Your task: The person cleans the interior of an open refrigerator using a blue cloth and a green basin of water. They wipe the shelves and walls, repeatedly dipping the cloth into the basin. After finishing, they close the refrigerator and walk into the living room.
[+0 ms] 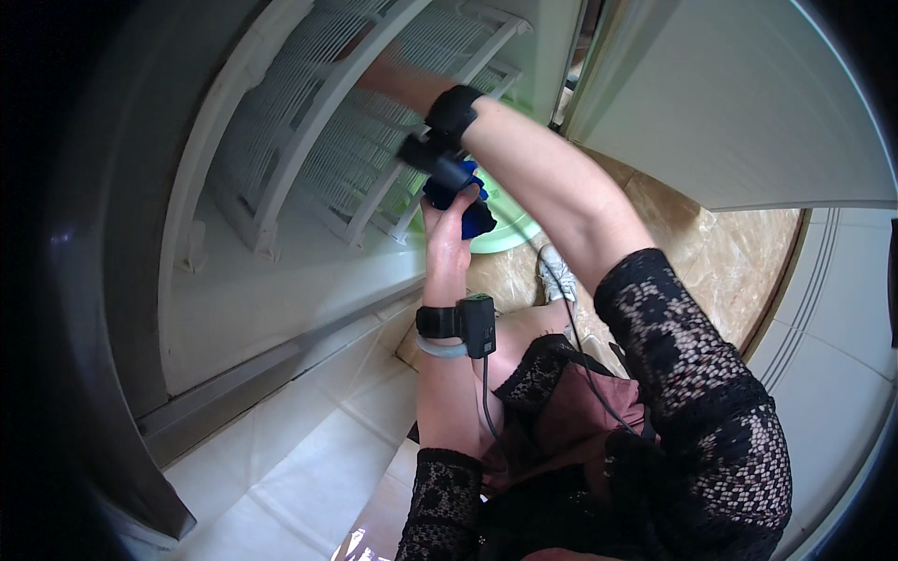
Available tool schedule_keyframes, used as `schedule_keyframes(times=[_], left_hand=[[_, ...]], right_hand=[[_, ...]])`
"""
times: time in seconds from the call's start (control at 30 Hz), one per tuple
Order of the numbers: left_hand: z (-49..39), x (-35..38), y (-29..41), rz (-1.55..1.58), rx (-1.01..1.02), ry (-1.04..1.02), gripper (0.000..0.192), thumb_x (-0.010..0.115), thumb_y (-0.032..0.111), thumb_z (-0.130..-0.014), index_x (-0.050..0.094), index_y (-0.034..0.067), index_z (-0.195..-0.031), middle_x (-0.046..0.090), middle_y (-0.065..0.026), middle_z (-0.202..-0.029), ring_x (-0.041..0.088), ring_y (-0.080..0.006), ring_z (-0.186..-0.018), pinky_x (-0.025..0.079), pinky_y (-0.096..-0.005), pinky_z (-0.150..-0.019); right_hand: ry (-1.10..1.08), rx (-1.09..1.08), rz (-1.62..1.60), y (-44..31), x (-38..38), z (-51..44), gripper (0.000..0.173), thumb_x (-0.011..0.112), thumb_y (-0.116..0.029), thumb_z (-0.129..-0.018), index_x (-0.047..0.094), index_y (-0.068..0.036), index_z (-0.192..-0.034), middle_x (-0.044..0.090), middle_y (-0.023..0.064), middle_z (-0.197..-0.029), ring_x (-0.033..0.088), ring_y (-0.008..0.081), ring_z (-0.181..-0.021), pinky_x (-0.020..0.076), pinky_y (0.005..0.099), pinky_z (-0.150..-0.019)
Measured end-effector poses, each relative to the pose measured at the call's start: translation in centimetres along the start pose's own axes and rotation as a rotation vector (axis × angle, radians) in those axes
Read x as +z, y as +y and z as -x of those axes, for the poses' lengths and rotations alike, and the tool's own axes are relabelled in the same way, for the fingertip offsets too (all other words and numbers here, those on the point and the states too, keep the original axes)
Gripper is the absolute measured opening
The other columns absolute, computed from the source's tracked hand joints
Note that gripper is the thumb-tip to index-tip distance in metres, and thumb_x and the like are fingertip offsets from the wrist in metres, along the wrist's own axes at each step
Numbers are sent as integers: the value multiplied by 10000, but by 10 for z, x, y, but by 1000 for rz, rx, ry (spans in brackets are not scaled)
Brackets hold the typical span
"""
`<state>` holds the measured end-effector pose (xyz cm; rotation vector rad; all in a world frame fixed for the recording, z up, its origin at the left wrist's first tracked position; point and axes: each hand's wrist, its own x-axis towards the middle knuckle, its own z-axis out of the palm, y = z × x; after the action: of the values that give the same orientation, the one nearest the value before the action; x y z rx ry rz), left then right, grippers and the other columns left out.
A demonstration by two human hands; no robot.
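Before me stands a white cabinet-like unit with wire shelves (330,140) in pale frames. My left hand (452,217) grips a bunched dark blue cloth (477,219) in front of the lower shelves. My right hand (354,49) reaches in among the upper shelves; it is blurred and partly behind a shelf's front bar, so its fingers and anything in them cannot be made out. Both wrists wear black straps with small devices and cables. Below the cloth, a light green plastic basin (501,235) is on the floor, partly hidden by my arms.
A large pale door panel (729,105) stands at the upper right. Marble-patterned floor tiles (666,203) lie beneath, with a white shoe (556,273) close to the basin. White wall tiles (323,456) run along the lower left. A cable hangs across my lap.
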<state>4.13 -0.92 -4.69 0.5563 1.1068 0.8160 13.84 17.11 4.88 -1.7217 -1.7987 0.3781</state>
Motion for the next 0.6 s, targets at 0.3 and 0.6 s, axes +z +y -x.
schedule_keyframes(times=[0.3,0.6], left_hand=[[6,1,0,-72,31,-22,831,774,91,-684,297,68,-1364,505,-108,-1207,532,-235,-1082,452,-377,-923],[-3,-2,-8,-22,56,-16,628,742,12,-721,385,58,-1235,554,-75,-1124,571,-194,-977,484,-336,-825]], right_hand=[[290,-113,462,50,-6,16,551,502,-527,-852,529,-201,-1296,498,89,-1322,438,296,-1234,251,597,-963],[294,-491,408,-13,23,28,476,536,-479,-846,587,-197,-1227,580,96,-1192,510,306,-1139,396,458,-951]])
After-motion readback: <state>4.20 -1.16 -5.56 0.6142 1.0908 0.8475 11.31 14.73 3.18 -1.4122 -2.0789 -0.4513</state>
